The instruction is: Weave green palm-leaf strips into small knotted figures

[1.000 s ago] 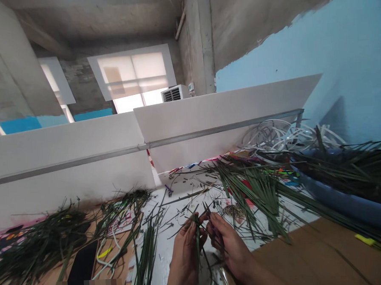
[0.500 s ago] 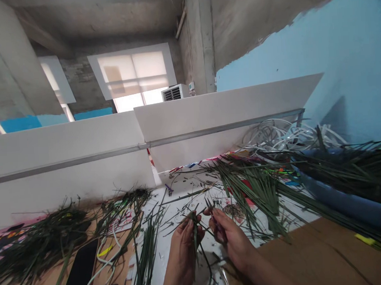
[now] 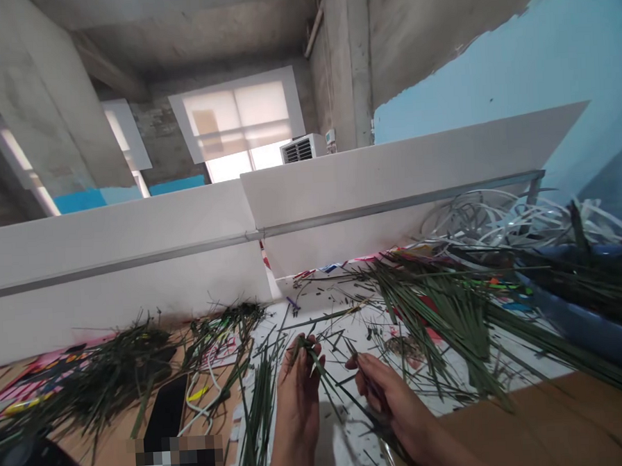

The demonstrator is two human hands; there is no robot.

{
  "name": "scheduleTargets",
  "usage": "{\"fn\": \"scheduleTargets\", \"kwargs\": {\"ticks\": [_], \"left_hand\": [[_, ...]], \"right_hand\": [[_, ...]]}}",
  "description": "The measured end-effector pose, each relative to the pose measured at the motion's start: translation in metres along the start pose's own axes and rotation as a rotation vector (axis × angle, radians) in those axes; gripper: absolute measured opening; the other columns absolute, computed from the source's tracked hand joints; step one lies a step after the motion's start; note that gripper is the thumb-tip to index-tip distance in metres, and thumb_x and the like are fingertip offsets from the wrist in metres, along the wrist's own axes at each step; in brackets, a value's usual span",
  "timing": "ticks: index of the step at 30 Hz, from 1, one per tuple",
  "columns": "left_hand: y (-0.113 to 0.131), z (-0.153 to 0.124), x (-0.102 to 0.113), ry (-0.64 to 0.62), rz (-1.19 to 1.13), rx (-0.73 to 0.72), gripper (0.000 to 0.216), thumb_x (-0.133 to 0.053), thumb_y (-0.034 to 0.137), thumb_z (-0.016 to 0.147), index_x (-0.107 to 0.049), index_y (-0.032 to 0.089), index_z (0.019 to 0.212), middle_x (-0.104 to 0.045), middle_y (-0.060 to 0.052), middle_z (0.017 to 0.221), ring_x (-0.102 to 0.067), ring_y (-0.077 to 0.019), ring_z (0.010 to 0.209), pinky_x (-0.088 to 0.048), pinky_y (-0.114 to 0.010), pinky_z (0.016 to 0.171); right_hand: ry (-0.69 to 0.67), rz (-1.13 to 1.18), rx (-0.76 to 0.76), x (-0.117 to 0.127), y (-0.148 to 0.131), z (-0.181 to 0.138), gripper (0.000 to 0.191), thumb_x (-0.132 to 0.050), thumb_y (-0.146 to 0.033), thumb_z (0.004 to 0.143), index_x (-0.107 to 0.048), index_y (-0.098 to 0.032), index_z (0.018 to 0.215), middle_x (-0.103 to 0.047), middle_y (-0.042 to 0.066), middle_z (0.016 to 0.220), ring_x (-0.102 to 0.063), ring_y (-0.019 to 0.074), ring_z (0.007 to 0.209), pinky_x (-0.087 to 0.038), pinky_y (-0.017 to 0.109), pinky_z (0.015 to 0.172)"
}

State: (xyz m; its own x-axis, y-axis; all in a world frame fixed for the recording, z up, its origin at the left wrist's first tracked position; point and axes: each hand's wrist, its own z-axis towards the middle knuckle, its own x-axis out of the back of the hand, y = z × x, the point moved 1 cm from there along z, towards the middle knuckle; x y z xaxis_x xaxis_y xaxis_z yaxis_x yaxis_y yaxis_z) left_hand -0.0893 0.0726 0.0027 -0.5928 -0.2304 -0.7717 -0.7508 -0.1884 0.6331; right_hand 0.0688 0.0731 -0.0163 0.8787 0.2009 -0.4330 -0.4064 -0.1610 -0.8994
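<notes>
Where the left hand (image 3: 299,379) works: fingers grip folded green leaf strips (image 3: 314,360) above the desk's white surface (image 3: 326,430), loose ends trailing toward the opposite hand.
Right hand (image 3: 386,390): curled around 1 slim pointed tool (image 3: 351,350), its tip apart from the held strips.
Desk's left side: 1 dark phone (image 3: 167,411) lies near a bundle of long leaves (image 3: 259,420).
Desk's far right corner: 1 blue basin (image 3: 581,324) holds more greenery (image 3: 597,273).

- deep green, the held leaf (image 3: 318,367)
- dusky blue, that basin (image 3: 581,326)
- white, the tangled bands (image 3: 485,217)
- light blue, the wall (image 3: 542,68)
- brown, the cardboard (image 3: 550,422)
</notes>
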Motion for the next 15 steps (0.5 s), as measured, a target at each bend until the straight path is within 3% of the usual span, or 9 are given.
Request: {"fn": "scheduleTargets", "kwargs": {"ticks": [9,15], "left_hand": [[-0.008,-0.019,-0.019,-0.162,0.155,0.035,0.039,-0.088,0.031,0.067,-0.074,0.019,0.102,-0.075,-0.008,0.101,-0.069,-0.0186,0.09,-0.052,-0.029,0.084],[-0.01,-0.025,-0.024,-0.193,0.185,0.057,0.038,-0.087,0.032,0.069,-0.073,0.017,0.101,-0.074,-0.008,0.099,-0.068,-0.019,0.088,-0.051,-0.03,0.086]], "right_hand": [[-0.005,0.136,-0.061,-0.007,0.0,-0.003,0.038,-0.078,-0.056,0.073,-0.065,-0.021,0.08,-0.049,-0.005,0.064,-0.037,0.0089,0.055,-0.025,0.019,0.047],[0.016,0.195,-0.064,-0.006,0.002,0.0,0.037,-0.08,-0.051,0.074,-0.063,-0.019,0.081,-0.047,-0.007,0.061,-0.031,0.0054,0.049,-0.018,0.016,0.043]]}}
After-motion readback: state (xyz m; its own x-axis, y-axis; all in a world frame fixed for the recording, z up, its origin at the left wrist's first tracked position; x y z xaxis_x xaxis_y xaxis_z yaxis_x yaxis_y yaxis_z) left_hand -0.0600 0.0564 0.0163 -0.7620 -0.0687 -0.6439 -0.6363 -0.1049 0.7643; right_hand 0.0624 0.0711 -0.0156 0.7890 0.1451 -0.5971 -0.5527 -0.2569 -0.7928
